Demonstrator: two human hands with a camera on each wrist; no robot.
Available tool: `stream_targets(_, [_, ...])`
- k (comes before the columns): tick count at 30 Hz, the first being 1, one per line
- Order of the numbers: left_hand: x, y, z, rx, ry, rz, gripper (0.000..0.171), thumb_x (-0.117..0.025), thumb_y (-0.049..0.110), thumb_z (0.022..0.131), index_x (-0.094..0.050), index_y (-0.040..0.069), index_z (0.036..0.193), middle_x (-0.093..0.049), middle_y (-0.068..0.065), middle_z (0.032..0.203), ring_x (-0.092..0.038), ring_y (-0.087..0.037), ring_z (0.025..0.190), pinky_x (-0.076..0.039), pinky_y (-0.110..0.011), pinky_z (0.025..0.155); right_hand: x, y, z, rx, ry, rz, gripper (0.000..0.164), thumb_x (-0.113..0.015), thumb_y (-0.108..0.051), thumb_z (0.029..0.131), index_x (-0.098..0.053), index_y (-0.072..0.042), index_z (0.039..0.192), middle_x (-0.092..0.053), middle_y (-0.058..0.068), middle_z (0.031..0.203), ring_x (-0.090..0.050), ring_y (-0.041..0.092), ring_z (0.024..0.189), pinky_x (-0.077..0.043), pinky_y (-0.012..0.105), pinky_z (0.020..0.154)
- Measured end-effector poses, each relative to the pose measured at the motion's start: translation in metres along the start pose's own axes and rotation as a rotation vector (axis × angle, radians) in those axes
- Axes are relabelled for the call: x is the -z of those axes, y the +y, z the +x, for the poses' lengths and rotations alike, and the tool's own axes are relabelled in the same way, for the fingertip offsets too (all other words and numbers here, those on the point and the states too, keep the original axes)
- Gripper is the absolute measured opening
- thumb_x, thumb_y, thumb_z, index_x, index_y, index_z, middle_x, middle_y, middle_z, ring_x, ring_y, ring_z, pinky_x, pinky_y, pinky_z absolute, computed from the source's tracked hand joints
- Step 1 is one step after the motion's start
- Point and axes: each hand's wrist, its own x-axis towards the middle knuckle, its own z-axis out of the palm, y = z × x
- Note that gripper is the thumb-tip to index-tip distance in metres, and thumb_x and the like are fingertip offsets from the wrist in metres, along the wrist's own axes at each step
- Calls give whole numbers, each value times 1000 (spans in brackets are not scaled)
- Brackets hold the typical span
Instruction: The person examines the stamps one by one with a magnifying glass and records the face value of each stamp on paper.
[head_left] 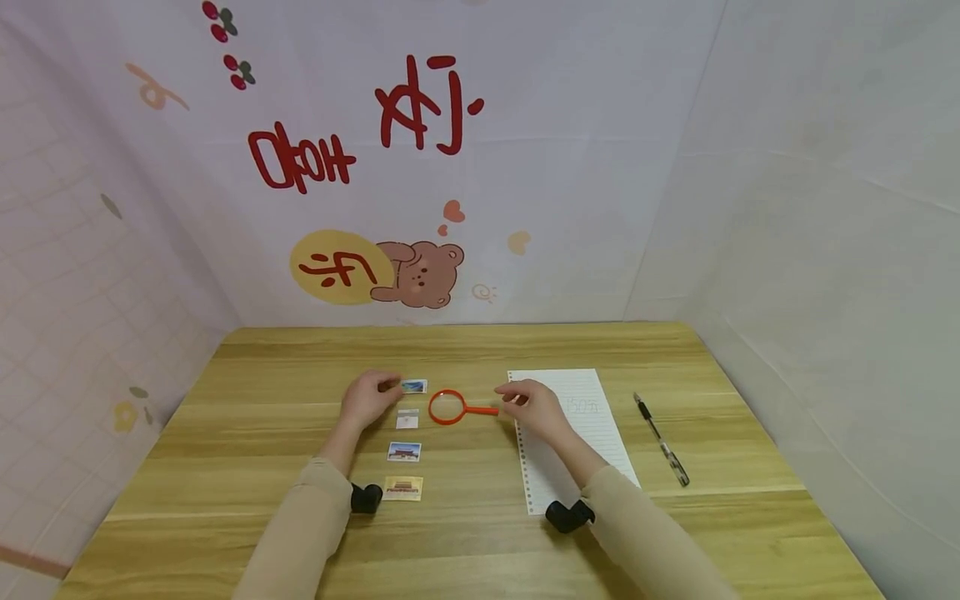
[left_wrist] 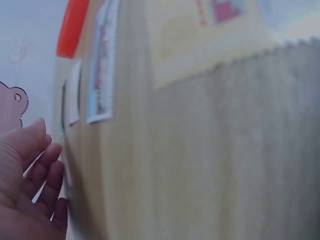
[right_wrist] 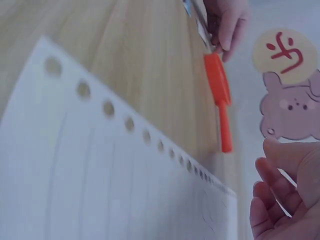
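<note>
My left hand [head_left: 369, 398] is at the left edge of the farthest stamp [head_left: 416, 387], a blue-green one, its fingertips right by that edge. In the left wrist view the fingers [left_wrist: 50, 185] are loosely bent, with the thumb apart from them. Nearer to me in the same column lie a pale grey stamp [head_left: 407, 419], a stamp with a palace building [head_left: 404, 452] and a yellow stamp [head_left: 403, 489]. A red magnifying glass [head_left: 481, 410] lies to their right. My right hand [head_left: 536, 408] hovers by its handle end, fingers loosely bent around nothing.
Under my right forearm lies a lined, hole-punched sheet of paper [head_left: 551, 479] with faint writing near its top. A black pen [head_left: 662, 439] rests to its right. The wooden table [head_left: 465, 550] meets a printed cloth backdrop [head_left: 570, 208] at the back and sides.
</note>
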Motion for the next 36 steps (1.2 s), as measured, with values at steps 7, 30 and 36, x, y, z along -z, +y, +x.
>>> stream_targets(7, [8,10,-2,-1,-31,-50,41,-66,17,96,-61,-5,131,-66,-20,120,-62,-36,109,-48,-51,94,42,23,-14,45,111,-35,29,-77,-6,85,-74,-7,115,-70,4,92,-63,19,80,-52,32,71])
stream_targets(30, [-48,104,-43,-276,-56,-59,35,-74,18,90,-70,7,122,-67,-10,123,-58,-32,119,-45,-49,100,131,83,-63,-155,285,-10,33,-73,-11,91,-69,1,121,-67,16,96,-55,6,80,-45,17,64])
stream_targets(36, [-67,120,-56,-344,-129,-52,35,-74,18,90,-70,8,123,-67,-7,124,-58,-28,119,-44,-45,102,142,92,-75,-168,316,-25,33,-71,-10,92,-67,3,122,-66,16,96,-55,3,79,-46,18,64])
